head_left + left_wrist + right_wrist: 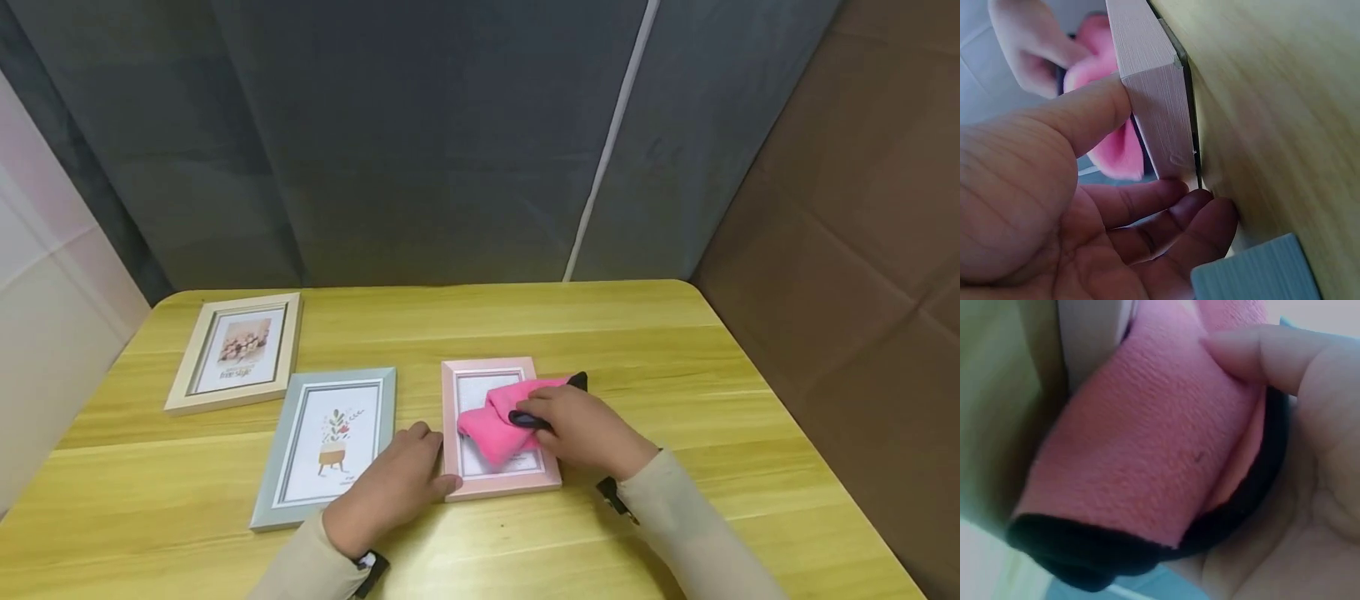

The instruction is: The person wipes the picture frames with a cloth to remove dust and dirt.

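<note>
A pink picture frame (501,492) lies flat on the wooden table. At its lower left corner, my left hand (397,487) steadies it, with the thumb (1094,112) on one edge and the fingertips against the left side. My right hand (588,425) grips a folded pink cloth (498,417) with dark edging and presses it over the picture. Much of the picture is hidden under the cloth. In the right wrist view, the thumb pinches a fold of the cloth (1129,444).
Just left of my left hand lies a light blue picture frame (277,462) with a plant print. Farther back on the left is a cream picture frame (187,367). The wooden table (637,333) ends at a dark grey curtain (450,150); brown cloth (847,208) hangs at right.
</note>
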A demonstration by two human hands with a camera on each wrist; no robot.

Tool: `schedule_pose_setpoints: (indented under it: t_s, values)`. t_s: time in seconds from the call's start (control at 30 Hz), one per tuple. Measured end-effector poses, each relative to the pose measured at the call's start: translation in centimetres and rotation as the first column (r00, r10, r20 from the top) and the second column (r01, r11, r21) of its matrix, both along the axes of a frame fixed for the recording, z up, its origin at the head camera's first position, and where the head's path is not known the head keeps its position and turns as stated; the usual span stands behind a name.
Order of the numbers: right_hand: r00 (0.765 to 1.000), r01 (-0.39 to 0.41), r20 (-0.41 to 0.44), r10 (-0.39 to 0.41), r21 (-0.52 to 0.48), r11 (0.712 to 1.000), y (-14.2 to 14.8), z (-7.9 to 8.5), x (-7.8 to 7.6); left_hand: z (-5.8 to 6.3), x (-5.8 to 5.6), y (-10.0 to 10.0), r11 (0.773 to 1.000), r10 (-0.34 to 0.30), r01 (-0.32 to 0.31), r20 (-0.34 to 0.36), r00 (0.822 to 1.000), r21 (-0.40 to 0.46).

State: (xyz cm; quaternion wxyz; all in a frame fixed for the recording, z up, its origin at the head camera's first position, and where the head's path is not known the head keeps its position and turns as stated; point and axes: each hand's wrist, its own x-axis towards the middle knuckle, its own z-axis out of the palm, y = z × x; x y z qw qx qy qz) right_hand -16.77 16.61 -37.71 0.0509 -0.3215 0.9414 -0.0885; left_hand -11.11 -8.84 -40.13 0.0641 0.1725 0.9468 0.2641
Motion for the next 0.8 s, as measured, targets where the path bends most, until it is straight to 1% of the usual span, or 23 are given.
schedule_pose_setpoints:
  t_s: [0.07,0.17,0.27,0.33,0.4,0.47,0.63,0.73,0.8]
  values:
    - [0.999,-0.033,-0.023,0.034,0.028,0.999,0.2,0.0,1.4,0.0,0.0,0.0,1.0,0.002,-0.002,0.004,1.0,-0.005]
    - [0.996,-0.05,-0.077,0.054,0.063,0.997,0.4,-0.3,3.0,0.0,0.0,0.0,1.0,0.0,0.0,0.004,1.0,-0.013]
    - [0.992,-0.037,-0.121,0.045,0.068,0.997,0.4,-0.7,3.8,-0.1,0.0,0.0,1.0,0.001,-0.001,0.009,1.0,-0.018]
    - [0.993,-0.01,-0.114,0.018,0.065,0.998,0.1,-0.9,3.7,-0.1,-0.1,-0.1,1.0,-0.002,0.002,0.008,1.0,-0.019]
    - [0.996,0.03,-0.09,-0.024,0.066,0.997,-0.3,-0.9,3.0,-0.1,0.0,-0.1,1.0,-0.006,0.006,0.002,1.0,-0.02]
    - [0.996,0.074,-0.064,-0.07,0.067,0.995,-0.8,-0.9,1.9,-0.1,0.0,-0.2,1.0,-0.015,0.014,-0.01,1.0,-0.02]
    - [0.987,0.161,-0.015,-0.161,0.012,0.987,-1.5,-1.3,-2.2,0.0,0.0,-0.2,0.999,-0.03,0.03,-0.019,0.999,-0.024]
    - [0.983,0.18,0.025,-0.179,-0.017,0.984,-1.6,-1.5,-3.9,-0.1,0.0,-0.1,0.999,-0.029,0.028,-0.011,1.0,-0.031]
    - [0.985,0.173,0.031,-0.172,-0.02,0.985,-1.6,-1.7,-4.4,-0.1,0.0,-0.1,0.999,-0.024,0.023,-0.008,1.0,-0.034]
